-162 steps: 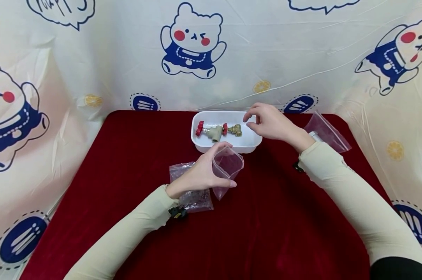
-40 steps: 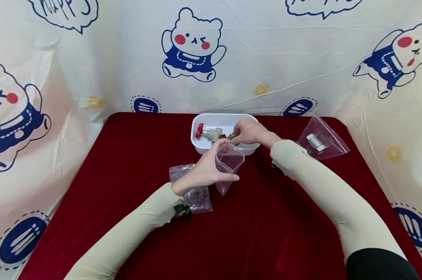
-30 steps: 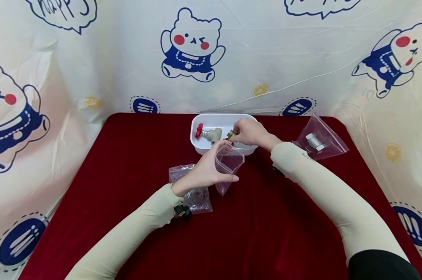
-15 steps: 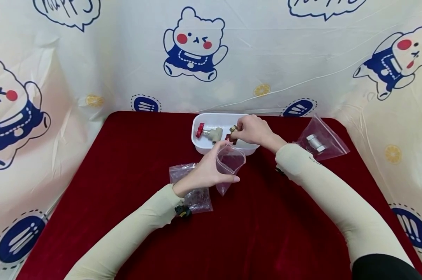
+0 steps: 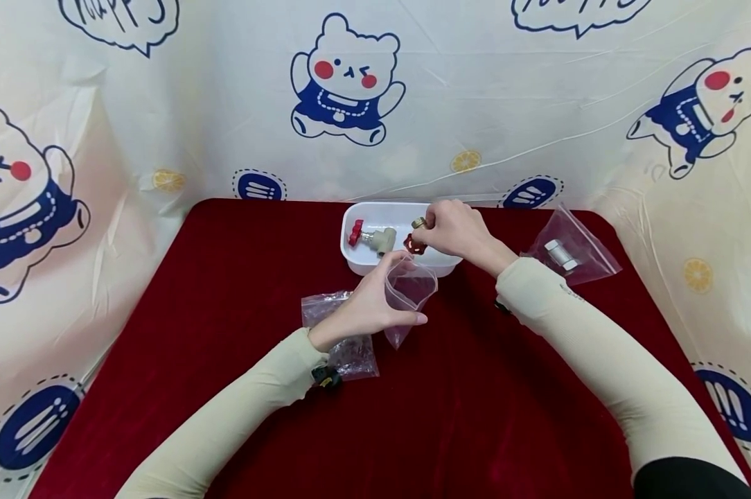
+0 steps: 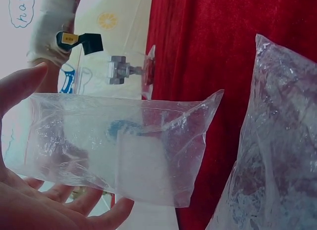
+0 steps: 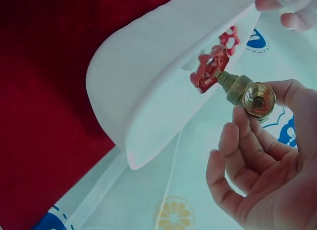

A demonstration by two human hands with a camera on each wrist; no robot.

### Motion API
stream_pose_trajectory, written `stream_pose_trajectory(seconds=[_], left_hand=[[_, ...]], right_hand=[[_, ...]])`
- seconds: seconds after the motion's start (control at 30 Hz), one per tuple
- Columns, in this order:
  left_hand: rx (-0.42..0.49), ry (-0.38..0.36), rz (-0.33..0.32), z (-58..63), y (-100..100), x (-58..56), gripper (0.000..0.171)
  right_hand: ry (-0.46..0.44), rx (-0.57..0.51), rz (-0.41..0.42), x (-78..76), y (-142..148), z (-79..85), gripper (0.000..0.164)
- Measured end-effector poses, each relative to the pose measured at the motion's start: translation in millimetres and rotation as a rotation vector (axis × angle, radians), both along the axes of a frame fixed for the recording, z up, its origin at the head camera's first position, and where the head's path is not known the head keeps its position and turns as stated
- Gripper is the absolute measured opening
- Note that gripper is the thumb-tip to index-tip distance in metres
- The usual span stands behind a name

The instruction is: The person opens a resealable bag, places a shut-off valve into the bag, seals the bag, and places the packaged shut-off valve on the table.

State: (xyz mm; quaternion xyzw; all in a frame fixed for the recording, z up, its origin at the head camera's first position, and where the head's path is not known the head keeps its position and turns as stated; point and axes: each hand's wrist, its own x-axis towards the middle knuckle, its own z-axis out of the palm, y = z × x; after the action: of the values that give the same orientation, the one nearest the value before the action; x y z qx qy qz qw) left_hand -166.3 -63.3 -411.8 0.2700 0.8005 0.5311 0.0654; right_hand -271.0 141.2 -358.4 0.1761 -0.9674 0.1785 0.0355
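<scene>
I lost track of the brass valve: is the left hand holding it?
No, the right hand pinches the brass valve between its fingers.

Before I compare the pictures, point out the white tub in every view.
Head: the white tub sits near the centre, slightly right.
Left wrist: the white tub shows at the bottom, partly behind a clear bag.
Right wrist: the white tub looms large, upper middle.
Shared landmark: the red cloth.

Dark red cloth (image 5: 475,402) — pale backdrop (image 5: 226,90) behind, printed with winking bears (image 5: 346,90), orange slices (image 5: 466,161).
</scene>
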Motion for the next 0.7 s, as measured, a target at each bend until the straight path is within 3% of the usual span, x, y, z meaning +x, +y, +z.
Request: stream_pose_trajectory(seconds=[0.7], left_hand=[[-0.009,0.014,0.014,-2.3,0,-2.3,0.098]], right_hand=[[0.060,-0.058,-0.001,23.8,3,33.3,0.033]])
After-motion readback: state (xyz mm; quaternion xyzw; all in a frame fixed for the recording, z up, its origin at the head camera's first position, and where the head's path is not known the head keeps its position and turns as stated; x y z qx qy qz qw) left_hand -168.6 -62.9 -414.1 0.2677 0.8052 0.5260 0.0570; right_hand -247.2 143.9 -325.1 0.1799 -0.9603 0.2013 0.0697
